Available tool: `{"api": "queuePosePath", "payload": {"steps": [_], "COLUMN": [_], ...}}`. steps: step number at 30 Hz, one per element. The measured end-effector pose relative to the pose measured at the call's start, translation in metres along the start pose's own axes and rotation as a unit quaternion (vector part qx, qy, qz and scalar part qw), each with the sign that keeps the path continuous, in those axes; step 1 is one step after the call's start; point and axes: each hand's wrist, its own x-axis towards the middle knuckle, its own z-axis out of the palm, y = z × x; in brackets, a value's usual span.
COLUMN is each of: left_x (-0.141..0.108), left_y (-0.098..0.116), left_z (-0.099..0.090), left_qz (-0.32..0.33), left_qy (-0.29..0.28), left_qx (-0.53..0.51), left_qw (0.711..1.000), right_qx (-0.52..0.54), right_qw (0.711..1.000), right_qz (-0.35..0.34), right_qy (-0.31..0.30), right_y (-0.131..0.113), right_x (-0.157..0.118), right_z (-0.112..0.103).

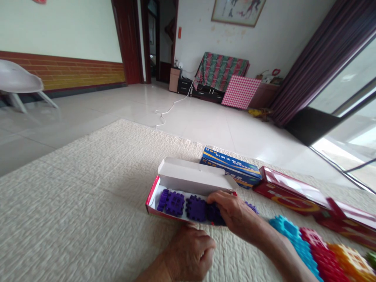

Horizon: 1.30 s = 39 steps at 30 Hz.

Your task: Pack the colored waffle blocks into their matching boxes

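Observation:
In front of me an open cardboard box (152,192), white inside with red ends, holds several purple interlocking plastic building blocks (175,203). My right hand (233,209) reaches into the box's right part, its fingers closed on a purple building block (214,213) that they partly cover. Just beyond that hand another bit of purple shows at the box's right end. My left hand (192,250) rests on the mat close to the front of the box, curled into a loose fist with nothing seen in it. The box's white lid (190,168) stands folded back.
Behind the box sits a blue box (232,164) with printed lettering. Two dark red boxes (290,192) extend to the right. Turquoise (296,239), red (324,254) and yellow blocks (352,260) lie at the lower right. A textured cream mat (88,188) covers the floor.

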Motion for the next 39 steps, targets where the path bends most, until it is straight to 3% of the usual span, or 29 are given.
{"api": "queuePosePath", "payload": {"steps": [8, 18, 25, 28, 30, 32, 35, 39], "left_x": [0.0, 0.0, -0.001, -0.001, 0.0, 0.0, 0.0, 0.0], "left_y": [0.0, -0.001, 0.0, 0.001, 0.002, 0.003, 0.004, 0.004], "left_z": [0.0, -0.001, 0.0, -0.001, -0.003, -0.005, -0.007, -0.006], "left_qz": [0.003, 0.001, 0.002, 0.002, -0.001, -0.006, -0.012, -0.014], "left_qy": [-0.003, -0.003, -0.003, 0.003, 0.002, -0.003, -0.001, 0.001], "left_qx": [-0.001, 0.001, -0.006, -0.015, -0.026, -0.038, -0.053, -0.047], "left_qw": [1.0, 1.0, 1.0, 1.0, 1.0, 0.999, 0.999, 0.999], "right_qx": [0.009, -0.1, -0.063, -0.044, -0.072, -0.111, -0.137, -0.143], "right_qw": [0.998, 0.993, 0.997, 0.994, 0.983, 0.978, 0.978, 0.978], "right_qz": [-0.005, 0.068, 0.041, 0.027, 0.061, 0.101, 0.13, 0.141], "right_qy": [0.054, -0.011, 0.008, 0.101, 0.155, 0.148, 0.086, 0.063], "right_y": [0.003, -0.009, -0.011, 0.005, 0.025, 0.049, 0.079, 0.099], "right_x": [-0.015, -0.016, -0.021, -0.032, -0.042, -0.052, -0.063, -0.067], "right_z": [-0.014, -0.007, -0.016, -0.03, -0.038, -0.04, -0.03, -0.009]}}
